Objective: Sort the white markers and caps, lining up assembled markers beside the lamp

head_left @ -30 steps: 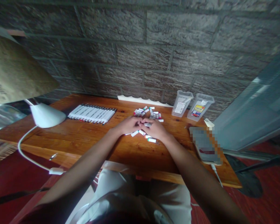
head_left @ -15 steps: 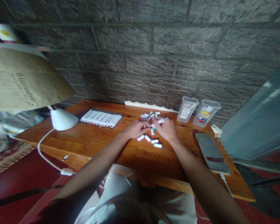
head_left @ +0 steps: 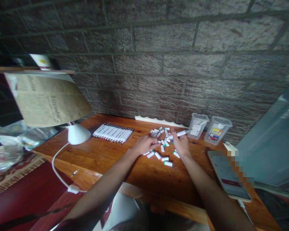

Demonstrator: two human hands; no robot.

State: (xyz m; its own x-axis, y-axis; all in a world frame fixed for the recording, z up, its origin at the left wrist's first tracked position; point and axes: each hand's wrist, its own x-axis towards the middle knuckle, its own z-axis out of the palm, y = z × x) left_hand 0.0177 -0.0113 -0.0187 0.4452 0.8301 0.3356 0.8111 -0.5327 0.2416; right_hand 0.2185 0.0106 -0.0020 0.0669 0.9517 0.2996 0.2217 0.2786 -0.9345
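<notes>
Over the wooden desk, my right hand (head_left: pixel 180 144) is closed around a white marker (head_left: pixel 182 132), its grey tip pointing right. My left hand (head_left: pixel 145 144) is closed, thumb and index finger together at a small white marker cap (head_left: pixel 159 141). Loose white caps with coloured ends lie around and between both hands; a green-ended cap (head_left: pixel 168 163) is nearest to me and another cap (head_left: pixel 162 148) lies between the hands. To the left, several white markers (head_left: pixel 113 133) lie side by side in a row. My fingers partly hide some caps.
A lamp (head_left: pixel 79 134) with a printed shade stands at the left, its white cord hanging over the desk edge. Two clear plastic containers, one (head_left: pixel 197 126) beside the other (head_left: pixel 217 130), stand back right. A tablet (head_left: pixel 227 176) with a cable lies at the right of the desk (head_left: pixel 86 163).
The view has shifted, so the desk appears lower and further right. The marker in my right hand now points right with its tip showing. More caps show beside my hands.
</notes>
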